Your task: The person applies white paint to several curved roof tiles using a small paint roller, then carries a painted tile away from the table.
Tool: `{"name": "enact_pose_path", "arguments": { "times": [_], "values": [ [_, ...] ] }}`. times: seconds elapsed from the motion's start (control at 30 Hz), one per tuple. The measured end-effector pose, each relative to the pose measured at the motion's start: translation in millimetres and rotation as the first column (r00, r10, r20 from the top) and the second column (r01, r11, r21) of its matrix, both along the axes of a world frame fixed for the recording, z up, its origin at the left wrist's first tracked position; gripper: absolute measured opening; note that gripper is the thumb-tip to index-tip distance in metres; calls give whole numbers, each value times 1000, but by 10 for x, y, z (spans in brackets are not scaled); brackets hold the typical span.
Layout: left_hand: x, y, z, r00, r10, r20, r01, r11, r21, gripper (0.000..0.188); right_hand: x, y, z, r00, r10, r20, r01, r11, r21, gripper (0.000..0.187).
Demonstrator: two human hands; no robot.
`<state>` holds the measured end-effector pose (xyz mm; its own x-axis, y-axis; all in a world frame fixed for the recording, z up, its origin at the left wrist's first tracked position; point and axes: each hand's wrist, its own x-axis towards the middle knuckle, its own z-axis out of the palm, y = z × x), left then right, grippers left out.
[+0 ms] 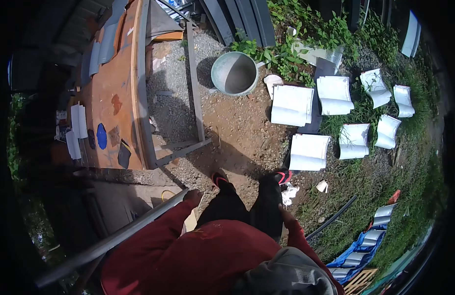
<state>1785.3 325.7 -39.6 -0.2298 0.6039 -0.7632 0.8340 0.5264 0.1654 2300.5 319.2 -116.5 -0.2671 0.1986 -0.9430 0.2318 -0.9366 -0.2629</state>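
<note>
My left hand point(193, 197) is low in front of me, at the upper end of a long grey metal bar point(124, 232) that slants down to the lower left. Its fingers look small and partly curled, and whether they grip the bar or only lie beside it I cannot tell. My right hand point(285, 214) hangs beside my right thigh, its fingers too dark to make out. Closest to it on the ground are a crumpled white scrap point(289, 193) and a small white piece point(322, 187).
An orange-brown tabletop point(107, 128) with a metal frame point(194, 83) stands at left. A round bucket point(235, 73) sits ahead on gravel. Several curved white sheet stacks point(292, 105) lie on the right. A dark pipe point(330, 219) and a blue tarp point(353, 248) lie lower right.
</note>
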Motion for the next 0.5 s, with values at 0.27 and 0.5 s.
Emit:
{"name": "enact_pose_path", "arguments": {
  "times": [0.27, 0.5],
  "values": [
    [-1713, -779, 177, 987, 159, 37, -163, 934, 318, 13, -2124, 1401, 2786, 952, 41, -304, 151, 799, 582, 65],
    [-3162, -1296, 761, 861, 501, 83, -473, 730, 493, 19, -4358, 1829, 5966, 926, 319, -202, 338, -459, 822, 60]
  ]
}}
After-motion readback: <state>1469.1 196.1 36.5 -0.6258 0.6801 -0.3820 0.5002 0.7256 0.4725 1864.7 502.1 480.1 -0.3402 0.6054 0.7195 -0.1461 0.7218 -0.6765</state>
